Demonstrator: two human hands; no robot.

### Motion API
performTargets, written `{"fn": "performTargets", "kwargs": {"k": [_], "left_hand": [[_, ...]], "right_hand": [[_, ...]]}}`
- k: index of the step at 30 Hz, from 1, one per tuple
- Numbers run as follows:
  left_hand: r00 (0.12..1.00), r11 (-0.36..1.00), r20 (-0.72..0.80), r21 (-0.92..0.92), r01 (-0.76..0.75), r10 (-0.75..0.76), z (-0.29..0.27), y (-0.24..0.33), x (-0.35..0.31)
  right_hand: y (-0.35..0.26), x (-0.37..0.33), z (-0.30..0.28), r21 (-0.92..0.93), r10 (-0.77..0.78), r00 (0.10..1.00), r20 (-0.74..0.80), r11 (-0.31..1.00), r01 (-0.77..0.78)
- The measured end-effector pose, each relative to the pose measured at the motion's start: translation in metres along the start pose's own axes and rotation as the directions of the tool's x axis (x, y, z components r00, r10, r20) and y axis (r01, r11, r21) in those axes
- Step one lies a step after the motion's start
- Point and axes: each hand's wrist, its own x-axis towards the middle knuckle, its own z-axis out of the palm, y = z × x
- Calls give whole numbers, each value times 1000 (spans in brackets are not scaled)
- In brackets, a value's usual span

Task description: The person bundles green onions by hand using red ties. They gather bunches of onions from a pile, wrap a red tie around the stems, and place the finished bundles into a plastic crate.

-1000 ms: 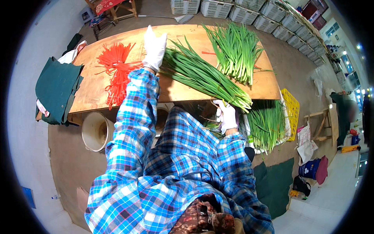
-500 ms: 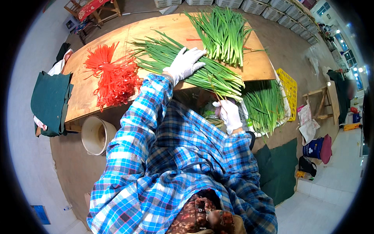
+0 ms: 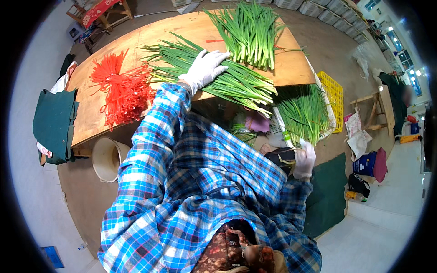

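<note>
Gloved in white, my left hand (image 3: 205, 70) lies with its fingers stretched out on top of a loose bunch of garlic chives (image 3: 241, 82). The bunch rests along the near table edge, its pale stem ends pointing right and overhanging a little. My right hand (image 3: 304, 161), also gloved, is off the table to the lower right, its fingers pinched on a few thin yellowish leaves (image 3: 286, 160). Another stack of garlic chives (image 3: 248, 36) sits farther back on the table. More garlic chives (image 3: 302, 113) fill a white-lined container just beyond my right hand.
A heap of red ties (image 3: 120, 91) lies on the wooden table (image 3: 177, 27), left of the chives. Below its edge stands a white bucket (image 3: 107, 159). A yellow crate (image 3: 332, 100) is at the right, with a dark green mat (image 3: 327, 195) on the floor nearer me.
My right hand has drawn away from the stem ends, down and to the right, taking thin yellowish leaves with it. My left hand stays on the bunch. The view has shifted slightly.
</note>
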Motion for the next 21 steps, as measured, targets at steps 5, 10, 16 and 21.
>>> {"fn": "performTargets", "kwargs": {"k": [5,10,16,21], "left_hand": [[999,1000,-35,19,-4,5,5,-9,-6],[1000,1000,24,-14,21,-21,-3,0,-3],[999,1000,52,0,6,-6,-5,2,-4],[999,1000,49,-17,16,-15,-8,2,-5]], "right_hand": [[-50,54,118,-275,88,983,-160,953,-130],[-62,110,166,-806,-513,779,360,249,536],[-39,128,157,-595,-378,880,286,650,473],[-63,90,116,-54,2,956,-292,998,-18]]}}
